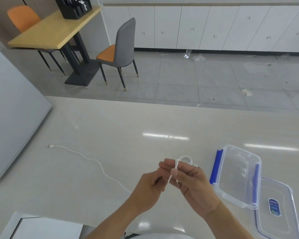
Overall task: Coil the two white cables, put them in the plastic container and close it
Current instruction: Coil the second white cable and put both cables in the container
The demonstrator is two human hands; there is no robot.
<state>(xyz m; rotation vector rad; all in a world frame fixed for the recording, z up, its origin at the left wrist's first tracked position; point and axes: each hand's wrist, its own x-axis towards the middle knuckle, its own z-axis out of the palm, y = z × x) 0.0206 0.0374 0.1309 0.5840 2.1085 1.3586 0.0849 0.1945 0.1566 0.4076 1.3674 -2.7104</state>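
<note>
My right hand [190, 180] grips a small coil of white cable [185, 159], whose loops stick out above the fingers. My left hand [150, 185] pinches the loose end of that cable just below the coil. A second white cable [91, 160] lies stretched out on the pale table, its plug at the far left and its other end hidden behind my left hand. The clear plastic container [238, 176] with blue clips stands open to the right of my hands. Its clear lid [276, 211] lies flat beside it, partly under its near right corner.
A white panel [16, 128] stands at the table's left edge. A light board [47, 228] lies at the near left. Beyond the table's far edge are a tiled floor, a grey and orange chair [121, 52], a wooden table [55, 30] and white cabinets.
</note>
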